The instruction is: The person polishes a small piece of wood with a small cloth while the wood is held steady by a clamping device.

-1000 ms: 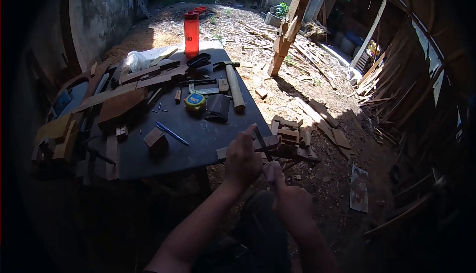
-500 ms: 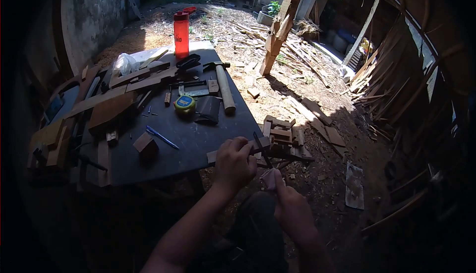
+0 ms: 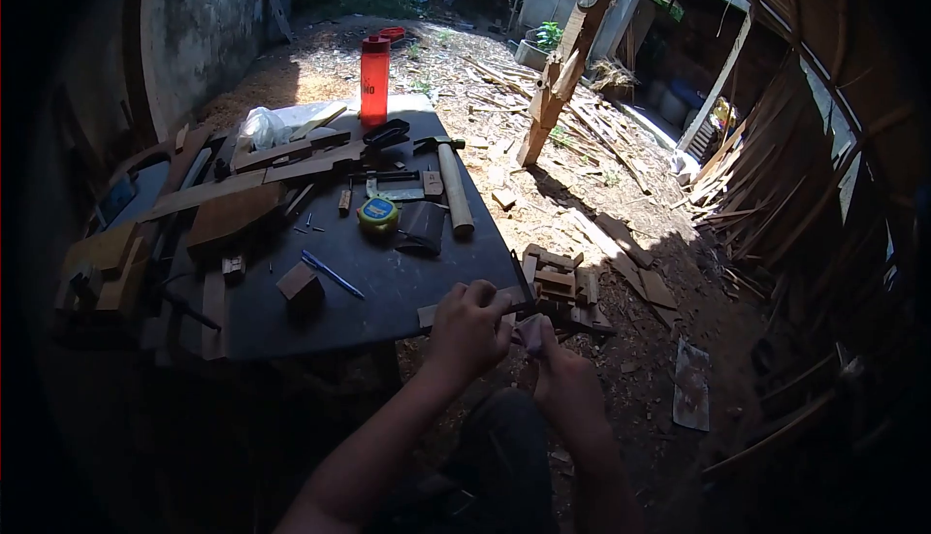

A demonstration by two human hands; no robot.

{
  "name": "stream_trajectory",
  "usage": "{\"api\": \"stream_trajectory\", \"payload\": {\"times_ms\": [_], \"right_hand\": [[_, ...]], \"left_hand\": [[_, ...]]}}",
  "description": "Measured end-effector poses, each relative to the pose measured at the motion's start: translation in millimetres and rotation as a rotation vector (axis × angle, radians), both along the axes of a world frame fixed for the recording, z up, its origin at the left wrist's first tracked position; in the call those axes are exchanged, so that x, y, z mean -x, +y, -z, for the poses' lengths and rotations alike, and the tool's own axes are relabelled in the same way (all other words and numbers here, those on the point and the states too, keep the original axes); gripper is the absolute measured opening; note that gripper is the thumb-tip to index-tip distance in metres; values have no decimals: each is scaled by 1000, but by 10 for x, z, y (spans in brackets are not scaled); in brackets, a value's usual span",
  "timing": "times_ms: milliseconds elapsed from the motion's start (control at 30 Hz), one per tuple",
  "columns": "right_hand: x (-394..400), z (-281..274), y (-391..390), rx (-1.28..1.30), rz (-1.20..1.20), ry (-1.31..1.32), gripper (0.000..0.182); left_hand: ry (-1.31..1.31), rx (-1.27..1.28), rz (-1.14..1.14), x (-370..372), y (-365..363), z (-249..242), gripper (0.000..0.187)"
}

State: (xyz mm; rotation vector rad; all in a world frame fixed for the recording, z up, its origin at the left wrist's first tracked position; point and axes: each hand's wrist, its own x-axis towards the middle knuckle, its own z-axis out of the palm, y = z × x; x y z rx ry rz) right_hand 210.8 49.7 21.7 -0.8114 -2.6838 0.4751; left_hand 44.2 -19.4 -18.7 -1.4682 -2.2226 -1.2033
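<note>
Over the table's front right corner, my left hand (image 3: 470,328) is closed on a short dark strip (image 3: 522,307), whose material I cannot make out. My right hand (image 3: 570,384), lower and to the right, grips a pale pinkish, cloth-like piece (image 3: 529,332) at the base of a thin dark blade-like tool (image 3: 519,264). The tool points up and away, crossing the strip close to my left fingers. Beside my left hand, a flat wooden piece (image 3: 427,317) lies at the table edge. Shadow hides the exact grips.
The dark table (image 3: 388,291) bears a claw hammer (image 3: 454,190), tape measure (image 3: 378,215), blue pen (image 3: 333,274), wooden block (image 3: 301,289), red bottle (image 3: 374,83) and several boards. Stacked wood offcuts (image 3: 558,282) sit right of the table. A wooden post (image 3: 562,78) stands beyond.
The view has shifted, so the table's things appear slightly right and lower. My right hand and its tool have moved up and forward along the dark strip, nearer my left hand.
</note>
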Motion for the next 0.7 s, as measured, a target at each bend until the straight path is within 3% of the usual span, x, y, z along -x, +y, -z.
{"api": "stream_trajectory", "payload": {"times_ms": [233, 433, 533, 700], "right_hand": [[-277, -71, -279, 18, 48, -136, 62], [238, -12, 72, -82, -10, -93, 67], [415, -223, 189, -54, -16, -233, 68], [-157, -285, -64, -28, -50, -249, 67]], "left_hand": [[15, 45, -4, 25, 12, 5, 34], [-2, 29, 4, -2, 2, -25, 35], [-10, 16, 2, 4, 12, -23, 35], [-26, 8, -24, -6, 10, 14, 34]]}}
